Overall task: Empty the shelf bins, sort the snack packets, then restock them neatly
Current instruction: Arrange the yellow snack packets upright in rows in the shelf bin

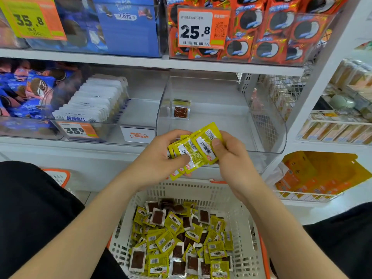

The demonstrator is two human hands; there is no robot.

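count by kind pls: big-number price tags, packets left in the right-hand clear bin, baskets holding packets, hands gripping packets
Price tags: 3
Packet in the clear bin: 1
Basket holding packets: 1
Hands gripping the yellow stack: 2 (left hand, right hand)
Total: 7

Single wide-angle head view, forward and downward, close to shelf bin [265,127], basket [181,189] just below.
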